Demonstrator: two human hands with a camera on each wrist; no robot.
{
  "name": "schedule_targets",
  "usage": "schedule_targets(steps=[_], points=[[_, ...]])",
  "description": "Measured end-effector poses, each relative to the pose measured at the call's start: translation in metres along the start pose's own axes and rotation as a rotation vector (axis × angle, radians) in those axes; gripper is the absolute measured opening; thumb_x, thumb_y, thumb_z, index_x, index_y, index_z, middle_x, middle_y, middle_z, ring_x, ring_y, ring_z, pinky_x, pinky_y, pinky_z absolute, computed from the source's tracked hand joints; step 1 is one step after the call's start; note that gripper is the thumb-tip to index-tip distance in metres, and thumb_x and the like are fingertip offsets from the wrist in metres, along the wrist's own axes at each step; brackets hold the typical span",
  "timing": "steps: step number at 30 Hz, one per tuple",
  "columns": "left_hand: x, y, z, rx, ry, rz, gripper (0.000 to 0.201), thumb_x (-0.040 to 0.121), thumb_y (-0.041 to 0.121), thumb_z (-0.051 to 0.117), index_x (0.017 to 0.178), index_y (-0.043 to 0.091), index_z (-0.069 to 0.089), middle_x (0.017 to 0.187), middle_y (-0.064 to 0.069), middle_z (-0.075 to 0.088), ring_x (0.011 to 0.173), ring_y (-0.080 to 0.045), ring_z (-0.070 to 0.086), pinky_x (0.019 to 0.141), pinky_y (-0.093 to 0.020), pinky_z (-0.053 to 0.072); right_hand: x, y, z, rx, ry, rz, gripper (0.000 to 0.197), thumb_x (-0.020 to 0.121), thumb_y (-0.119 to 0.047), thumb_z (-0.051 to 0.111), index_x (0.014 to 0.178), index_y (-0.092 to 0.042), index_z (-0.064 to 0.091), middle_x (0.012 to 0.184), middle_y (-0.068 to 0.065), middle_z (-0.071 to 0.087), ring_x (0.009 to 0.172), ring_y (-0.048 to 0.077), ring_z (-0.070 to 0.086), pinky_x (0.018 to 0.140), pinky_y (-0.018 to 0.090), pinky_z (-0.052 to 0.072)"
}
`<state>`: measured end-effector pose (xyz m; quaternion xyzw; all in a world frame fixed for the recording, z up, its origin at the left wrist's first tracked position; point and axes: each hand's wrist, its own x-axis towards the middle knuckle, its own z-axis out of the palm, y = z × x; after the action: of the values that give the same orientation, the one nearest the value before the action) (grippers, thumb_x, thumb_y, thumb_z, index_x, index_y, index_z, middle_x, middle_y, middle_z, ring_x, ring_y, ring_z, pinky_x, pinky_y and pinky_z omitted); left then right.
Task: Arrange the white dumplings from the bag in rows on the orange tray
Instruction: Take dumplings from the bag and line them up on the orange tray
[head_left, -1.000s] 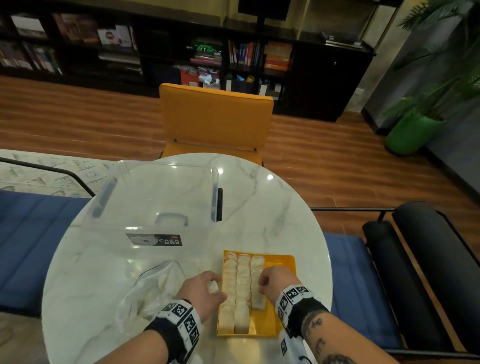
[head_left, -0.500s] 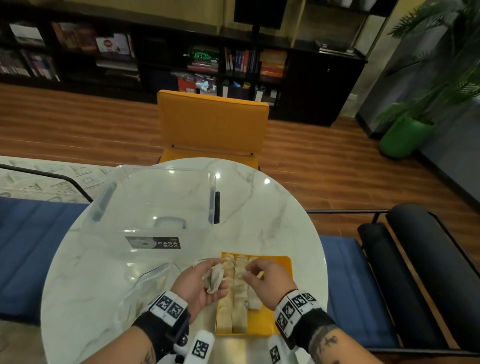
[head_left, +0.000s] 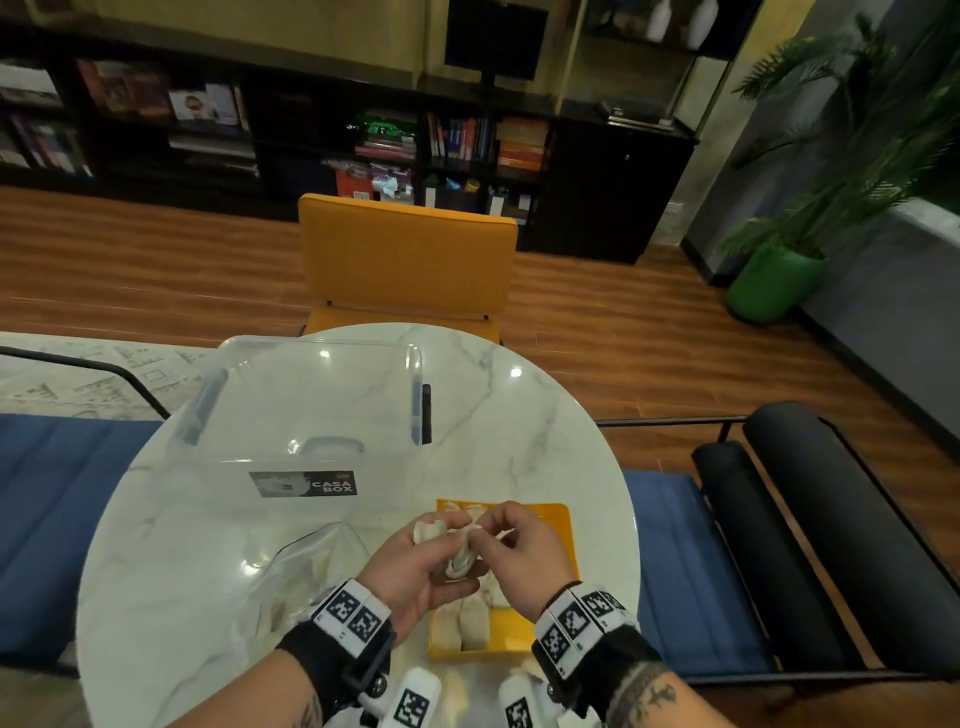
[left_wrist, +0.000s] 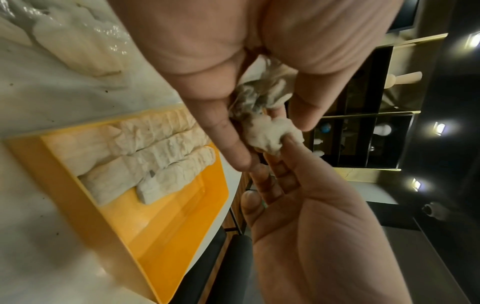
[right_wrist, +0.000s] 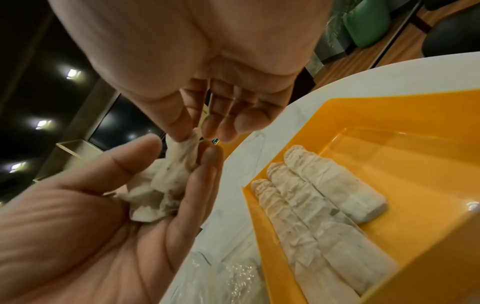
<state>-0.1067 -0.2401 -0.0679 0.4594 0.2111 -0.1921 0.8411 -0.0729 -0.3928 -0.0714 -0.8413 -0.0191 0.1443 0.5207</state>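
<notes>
The orange tray (head_left: 558, 525) lies near the table's front edge, with three rows of white dumplings (left_wrist: 155, 154) along its left side. Above the tray's left part, my left hand (head_left: 441, 545) is turned palm up and cups a few white dumplings (right_wrist: 153, 197). My right hand (head_left: 480, 530) meets it from the right and pinches the top dumpling (right_wrist: 185, 148) between thumb and forefinger. The clear bag (head_left: 311, 561) with more dumplings lies left of the tray. My hands hide the middle of the rows in the head view.
A big clear plastic box (head_left: 311, 410) with a "CASA BOX" label stands behind the bag on the round marble table (head_left: 519, 431). The tray's right half (right_wrist: 389, 144) is bare. An orange chair (head_left: 405, 260) stands beyond the table, with dark seats to the right.
Both hands rose off the tray's rows. My left hand turned palm up with dumplings in it, and my right hand came over and took hold of one.
</notes>
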Motion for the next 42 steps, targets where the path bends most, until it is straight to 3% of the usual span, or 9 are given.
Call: schedule_targets(steps=[2,6,10,17,22,29,35,38,42], points=[[-0.001,-0.001,-0.002,0.067,0.016,0.034,0.024,0.089,0.006,0.067,0.112,0.005,0.061,0.093,-0.017,0.069,0.082,-0.033,0.070,0.067,-0.035,0.059,-0.001,-0.004,-0.003,0.030,0.023,-0.006,0.010,0.085,-0.028,0.071,0.082,-0.025,0.062,0.080,-0.007,0.067,0.068,0.012,0.061,0.065,0.028,0.053],[-0.001,-0.001,-0.005,0.187,0.089,0.113,0.021,0.086,-0.002,0.069,0.105,0.001,0.062,0.078,-0.013,0.070,0.066,-0.025,0.068,0.061,-0.031,0.058,-0.002,-0.012,-0.006,0.089,0.013,0.002,0.017,0.081,-0.026,0.075,0.091,-0.025,0.061,0.086,-0.001,0.068,0.074,0.014,0.061,0.074,0.038,0.057],[-0.002,0.000,-0.009,0.216,0.097,0.182,0.025,0.078,-0.006,0.075,0.099,0.001,0.063,0.073,-0.012,0.065,0.063,-0.023,0.062,0.058,-0.030,0.055,-0.005,-0.014,-0.008,0.114,-0.096,0.035,0.041,0.078,-0.034,0.078,0.114,-0.035,0.057,0.083,-0.003,0.062,0.069,0.016,0.060,0.057,0.030,0.052],[-0.001,0.001,-0.012,0.195,0.034,0.225,0.038,0.063,-0.010,0.081,0.094,0.007,0.067,0.088,-0.011,0.067,0.077,-0.023,0.065,0.073,-0.037,0.058,-0.005,-0.007,-0.010,0.092,-0.065,0.001,0.015,0.085,-0.012,0.070,0.091,-0.025,0.065,0.085,-0.002,0.062,0.068,0.013,0.059,0.065,0.033,0.053],[0.000,0.006,-0.006,-0.098,-0.004,0.145,0.024,0.087,0.002,0.065,0.110,0.005,0.062,0.104,-0.013,0.071,0.089,-0.027,0.070,0.072,-0.034,0.060,-0.003,-0.005,-0.014,0.154,-0.032,-0.038,0.032,0.084,-0.003,0.069,0.097,-0.031,0.067,0.085,-0.007,0.064,0.071,0.009,0.058,0.067,0.026,0.051],[0.008,0.006,-0.001,-0.046,0.052,0.140,0.021,0.085,-0.006,0.065,0.103,0.005,0.064,0.092,-0.013,0.072,0.077,-0.023,0.071,0.061,-0.028,0.060,-0.005,-0.010,-0.024,0.254,-0.064,0.001,0.043,0.088,0.009,0.055,0.116,-0.023,0.062,0.106,-0.001,0.064,0.079,0.010,0.058,0.068,0.024,0.053],[0.012,0.005,0.005,0.044,0.110,0.234,0.019,0.086,-0.002,0.067,0.102,0.009,0.064,0.089,-0.009,0.072,0.080,-0.023,0.072,0.069,-0.033,0.060,-0.004,-0.015,-0.024,0.153,-0.072,0.031,0.030,0.078,-0.041,0.070,0.103,-0.024,0.069,0.097,0.010,0.071,0.086,0.024,0.068,0.069,0.037,0.057],[0.013,0.005,0.009,0.064,0.124,0.253,0.020,0.085,0.002,0.070,0.103,0.009,0.065,0.089,-0.008,0.071,0.078,-0.023,0.071,0.069,-0.032,0.060,0.000,-0.013,-0.024,0.029,0.020,-0.029,0.012,0.092,-0.033,0.065,0.088,-0.023,0.070,0.079,0.006,0.073,0.075,0.023,0.069,0.072,0.042,0.057],[0.013,0.004,0.007,0.118,0.073,0.220,0.026,0.080,-0.001,0.074,0.104,0.008,0.067,0.091,-0.015,0.072,0.079,-0.032,0.072,0.067,-0.031,0.060,0.003,-0.019,-0.032,-0.049,0.081,-0.032,0.022,0.091,-0.039,0.066,0.079,-0.021,0.069,0.071,0.003,0.072,0.068,0.016,0.067,0.066,0.027,0.054]])
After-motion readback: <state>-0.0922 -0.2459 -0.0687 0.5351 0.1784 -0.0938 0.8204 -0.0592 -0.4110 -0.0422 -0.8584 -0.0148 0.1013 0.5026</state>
